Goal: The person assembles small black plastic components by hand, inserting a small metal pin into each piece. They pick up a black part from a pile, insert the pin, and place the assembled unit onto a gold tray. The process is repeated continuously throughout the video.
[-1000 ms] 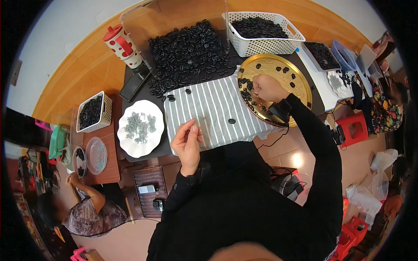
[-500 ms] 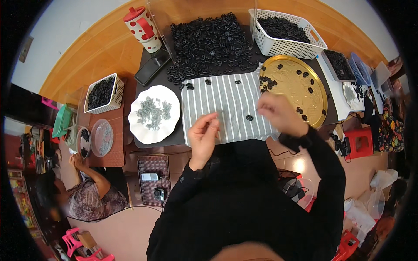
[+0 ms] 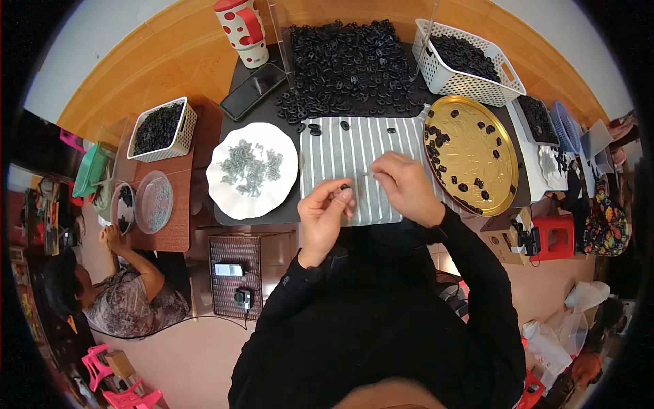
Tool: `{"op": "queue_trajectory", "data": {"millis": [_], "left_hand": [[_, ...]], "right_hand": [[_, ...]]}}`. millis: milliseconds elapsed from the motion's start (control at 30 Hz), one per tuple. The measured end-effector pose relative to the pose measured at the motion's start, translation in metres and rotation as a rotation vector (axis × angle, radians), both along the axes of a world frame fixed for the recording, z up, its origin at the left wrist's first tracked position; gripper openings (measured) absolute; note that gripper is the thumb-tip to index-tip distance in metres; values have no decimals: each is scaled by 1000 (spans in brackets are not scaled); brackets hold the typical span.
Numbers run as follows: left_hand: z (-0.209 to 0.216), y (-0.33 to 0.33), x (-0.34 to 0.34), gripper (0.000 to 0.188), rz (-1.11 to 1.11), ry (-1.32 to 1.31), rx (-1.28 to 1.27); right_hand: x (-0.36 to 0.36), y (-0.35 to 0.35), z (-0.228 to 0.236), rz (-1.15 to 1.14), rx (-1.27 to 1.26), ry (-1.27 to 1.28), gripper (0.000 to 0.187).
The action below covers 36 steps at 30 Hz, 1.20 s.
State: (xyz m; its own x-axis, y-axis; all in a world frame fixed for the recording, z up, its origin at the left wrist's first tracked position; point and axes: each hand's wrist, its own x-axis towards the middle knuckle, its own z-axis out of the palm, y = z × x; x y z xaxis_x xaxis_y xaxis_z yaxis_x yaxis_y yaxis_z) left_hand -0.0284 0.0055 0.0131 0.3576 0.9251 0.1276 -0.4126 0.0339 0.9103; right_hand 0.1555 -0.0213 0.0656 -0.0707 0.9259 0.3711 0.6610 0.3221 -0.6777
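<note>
My left hand (image 3: pixel 323 217) is closed above the near edge of a grey-and-white striped cloth (image 3: pixel 371 140), pinching a small black oval plastic piece (image 3: pixel 345 187) between thumb and forefinger. Just to its right, my right hand (image 3: pixel 410 191) hovers over the cloth with its fingertips pinched together; whatever they hold is too small to make out. A few more black pieces (image 3: pixel 345 125) lie along the cloth's far edge. On the left, a white scalloped plate (image 3: pixel 221 194) carries a heap of small translucent grey parts (image 3: pixel 248 167). A round gold tray (image 3: pixel 477 170) on the right bears scattered black pieces.
A large pile of black pieces (image 3: pixel 351 65) covers the table's back, beside a white basket (image 3: pixel 470 85) full of them. A phone (image 3: pixel 253 92) and a red-dotted tumbler (image 3: pixel 244 37) stand back left. Another person (image 3: pixel 133 293) sits at a side table on the left.
My right hand has come left from beside the gold tray toward my left hand. A black piece now shows in my left fingertips. The whole view has shifted slightly.
</note>
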Motion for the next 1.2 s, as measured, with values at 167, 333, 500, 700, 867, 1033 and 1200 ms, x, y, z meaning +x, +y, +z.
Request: {"op": "queue_trajectory", "data": {"millis": [167,333,500,700,867,1033,1200], "left_hand": [[1,10,-1,18,43,-47,-17],[-10,13,-3,18,24,-48,-21],[-12,16,-2,18,22,-29,5],[-9,14,-2,18,31,2,34],[-12,14,-1,17,36,41,45],[-7,12,5,19,32,112,11],[7,7,18,17,39,128,48]], "right_hand": [[-2,16,-10,25,100,-350,11],[-7,20,-8,92,60,-538,11],[-12,23,-3,181,71,-642,13],[8,21,-20,100,-18,-360,19],[22,12,-21,8,-306,259,12],[25,4,-39,-21,-362,515,8],[25,-3,-32,-48,-327,539,7]]}}
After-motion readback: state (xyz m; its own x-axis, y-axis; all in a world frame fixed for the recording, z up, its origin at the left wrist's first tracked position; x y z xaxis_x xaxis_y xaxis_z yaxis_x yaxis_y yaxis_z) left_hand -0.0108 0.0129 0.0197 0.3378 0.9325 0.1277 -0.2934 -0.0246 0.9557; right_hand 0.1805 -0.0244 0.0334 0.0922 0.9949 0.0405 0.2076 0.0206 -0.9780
